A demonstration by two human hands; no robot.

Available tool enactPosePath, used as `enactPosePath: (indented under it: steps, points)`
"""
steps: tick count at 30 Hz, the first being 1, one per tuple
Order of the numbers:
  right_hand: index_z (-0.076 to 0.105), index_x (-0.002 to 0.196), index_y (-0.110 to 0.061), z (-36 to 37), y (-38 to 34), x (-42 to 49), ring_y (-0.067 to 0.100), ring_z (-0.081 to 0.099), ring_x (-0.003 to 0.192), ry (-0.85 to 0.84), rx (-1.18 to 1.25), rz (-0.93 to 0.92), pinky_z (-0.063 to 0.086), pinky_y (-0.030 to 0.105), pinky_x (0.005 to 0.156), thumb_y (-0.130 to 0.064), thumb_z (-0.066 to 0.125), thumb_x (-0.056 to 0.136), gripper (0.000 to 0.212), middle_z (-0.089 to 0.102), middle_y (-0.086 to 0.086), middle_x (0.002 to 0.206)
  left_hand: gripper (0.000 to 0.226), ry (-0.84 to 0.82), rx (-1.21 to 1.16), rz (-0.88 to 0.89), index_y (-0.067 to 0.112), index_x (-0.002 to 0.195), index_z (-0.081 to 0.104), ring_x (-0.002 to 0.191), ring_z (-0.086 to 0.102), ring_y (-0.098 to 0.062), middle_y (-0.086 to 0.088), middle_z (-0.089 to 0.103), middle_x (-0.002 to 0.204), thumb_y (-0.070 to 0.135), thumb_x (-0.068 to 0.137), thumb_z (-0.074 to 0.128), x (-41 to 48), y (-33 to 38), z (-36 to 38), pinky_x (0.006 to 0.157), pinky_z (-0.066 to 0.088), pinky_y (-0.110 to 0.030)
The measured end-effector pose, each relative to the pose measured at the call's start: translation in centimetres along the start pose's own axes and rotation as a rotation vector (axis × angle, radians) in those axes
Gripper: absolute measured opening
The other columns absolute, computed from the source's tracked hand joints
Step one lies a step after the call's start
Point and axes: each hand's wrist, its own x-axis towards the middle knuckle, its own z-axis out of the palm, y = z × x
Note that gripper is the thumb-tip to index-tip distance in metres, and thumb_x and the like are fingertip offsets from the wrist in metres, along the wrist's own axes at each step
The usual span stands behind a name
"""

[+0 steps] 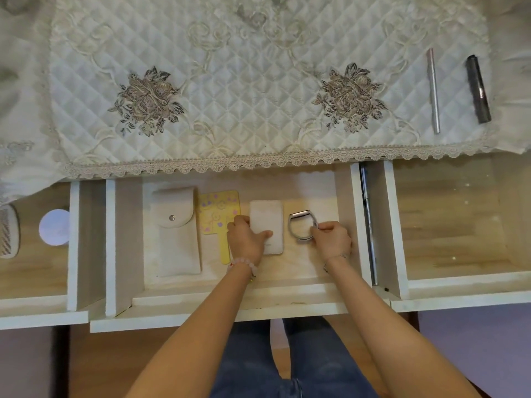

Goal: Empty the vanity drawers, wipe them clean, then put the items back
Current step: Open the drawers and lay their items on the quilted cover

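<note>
The middle drawer [313, 275] is pulled open. In it lie a cream snap pouch [176, 239], a yellow hand mirror [217, 209], a white flat case [265, 215] and a silver watch [298, 228] standing on its band. My left hand [247, 239] grips the white case, thumb on top and fingers round its left edge. My right hand [332, 239] pinches the watch band at its right side.
The left drawer [34, 282] holds a comb [8, 231] and a round white lid [54, 226]. The right drawer [448, 225] has a bare wooden floor. On the quilted vanity cloth [258, 81] lie a silver pen-like tube [433, 90] and a dark tube [478, 89].
</note>
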Motion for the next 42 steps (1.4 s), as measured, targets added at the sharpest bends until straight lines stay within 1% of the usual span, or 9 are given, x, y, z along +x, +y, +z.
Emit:
enactPosePath:
  steps: [2,5,8,12,17,22,28,33,42]
  points:
    - [0.061,0.091,-0.015,-0.2,0.0,-0.3,0.017,0.058,0.077,-0.012,0.037,-0.004,0.038,0.021,0.065,-0.017,0.064,0.080,0.011,0.062,0.000,0.080,0.048,-0.005,-0.044,0.004,0.007,0.103,0.051,0.095,0.057,-0.028,-0.012,0.058,0.106,0.020,0.068,0.082,0.0,-0.3,-0.2,0.082,0.049,-0.039]
    - [0.059,0.090,-0.013,-0.4,0.0,-0.7,0.014,0.061,0.071,-0.029,0.123,0.006,0.041,0.021,0.062,-0.015,0.066,0.080,0.012,0.062,-0.002,0.073,0.038,-0.042,-0.147,0.000,0.004,0.106,0.050,0.087,0.055,-0.021,-0.005,0.058,0.096,0.012,0.077,0.074,-0.4,-0.2,-0.7,0.075,0.046,-0.030]
    - [0.061,0.098,-0.008,-1.0,-0.4,-1.3,0.010,0.060,0.059,-0.067,0.240,0.006,0.045,0.020,0.058,-0.015,0.067,0.081,0.019,0.064,-0.001,0.069,0.034,-0.047,-0.204,0.015,0.005,0.105,0.053,0.088,0.059,-0.024,-0.008,0.061,0.095,0.009,0.078,0.072,-0.9,0.0,-1.4,0.078,0.050,-0.035]
    - [0.062,0.102,-0.010,-2.3,-1.1,-2.5,0.009,0.060,0.063,-0.121,0.337,-0.036,0.048,0.017,0.059,-0.015,0.067,0.082,0.021,0.065,0.000,0.073,0.031,-0.024,-0.245,0.065,0.012,0.101,0.052,0.086,0.060,-0.024,-0.005,0.060,0.095,0.010,0.077,0.072,-1.9,0.2,-3.0,0.078,0.052,-0.039]
    - [0.064,0.108,-0.005,-3.7,-1.9,-4.3,0.013,0.064,0.071,-0.182,0.492,-0.069,0.057,0.023,0.070,-0.007,0.068,0.081,0.027,0.066,0.006,0.082,0.028,0.005,-0.368,0.121,0.016,0.097,0.052,0.086,0.061,-0.021,-0.005,0.062,0.099,0.011,0.076,0.072,-3.6,0.8,-6.0,0.068,0.052,-0.034]
    - [0.061,0.105,-0.007,-5.6,-3.5,-6.5,0.014,0.062,0.069,-0.203,0.600,-0.140,0.057,0.020,0.068,-0.003,0.066,0.082,0.024,0.065,0.007,0.079,0.027,0.023,-0.469,0.179,0.015,0.097,0.054,0.086,0.062,-0.018,-0.007,0.064,0.098,0.009,0.077,0.072,-4.8,2.0,-8.6,0.065,0.050,-0.028]
    - [0.060,0.102,-0.006,-7.5,-6.2,-7.2,0.013,0.061,0.070,-0.187,0.687,-0.236,0.056,0.019,0.068,-0.001,0.066,0.082,0.021,0.063,0.007,0.077,0.027,0.007,-0.574,0.236,0.023,0.090,0.053,0.086,0.064,-0.020,-0.008,0.066,0.095,0.007,0.078,0.072,-5.4,5.1,-11.5,0.074,0.052,-0.038]
    - [0.060,0.103,-0.004,-8.6,-9.9,-5.8,0.013,0.061,0.071,-0.143,0.707,-0.330,0.056,0.016,0.062,-0.002,0.066,0.082,0.022,0.063,0.006,0.078,0.029,-0.020,-0.674,0.281,0.010,0.102,0.054,0.081,0.064,-0.017,-0.007,0.066,0.091,0.003,0.079,0.070,-4.3,9.7,-12.9,0.063,0.051,-0.028]
    - [0.061,0.105,-0.007,-11.8,-15.8,1.3,0.013,0.065,0.071,0.017,0.722,-0.370,0.054,0.014,0.062,-0.010,0.070,0.081,0.026,0.067,0.008,0.085,0.026,-0.117,-0.659,0.293,0.008,0.098,0.053,0.086,0.065,-0.024,-0.016,0.066,0.101,0.003,0.079,0.070,0.2,18.9,-10.9,0.062,0.052,-0.028]
